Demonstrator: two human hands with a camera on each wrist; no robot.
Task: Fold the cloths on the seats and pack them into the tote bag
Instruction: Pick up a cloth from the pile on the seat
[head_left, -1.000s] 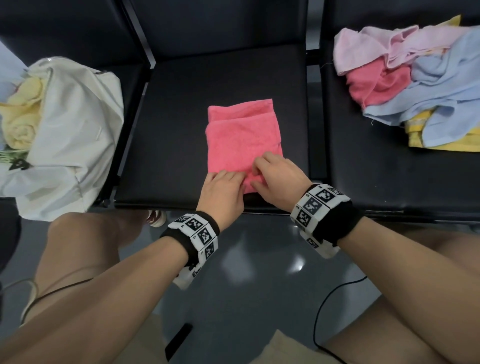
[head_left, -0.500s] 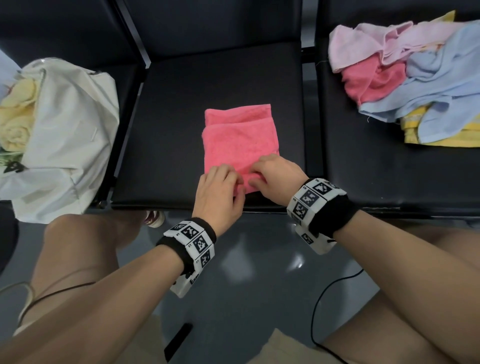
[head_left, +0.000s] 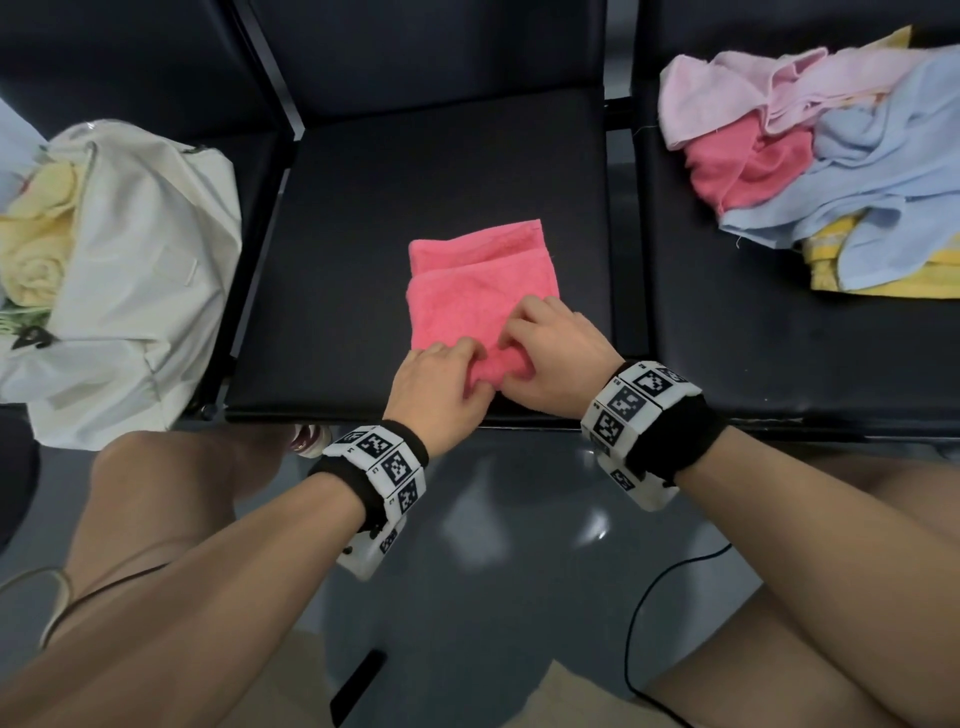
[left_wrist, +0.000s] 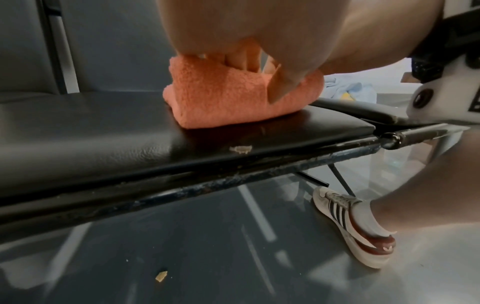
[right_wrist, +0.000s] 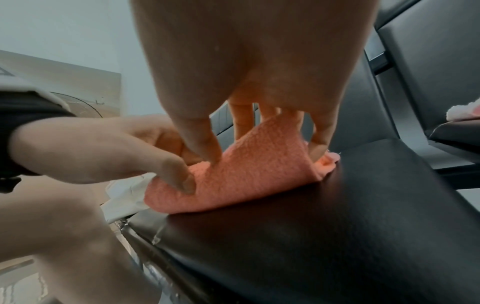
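Your left hand (head_left: 436, 387) and right hand (head_left: 556, 358) both pinched the near edge of the pink cloth (head_left: 478, 291), fingers curled on top and thumbs tucked under its rolled hem. That cloth lay folded on the middle seat (head_left: 363, 234), stretching away from your hands. The tote bag (head_left: 140, 270) sat left of the cloth, the unfolded cloths (head_left: 831, 166) right of it.
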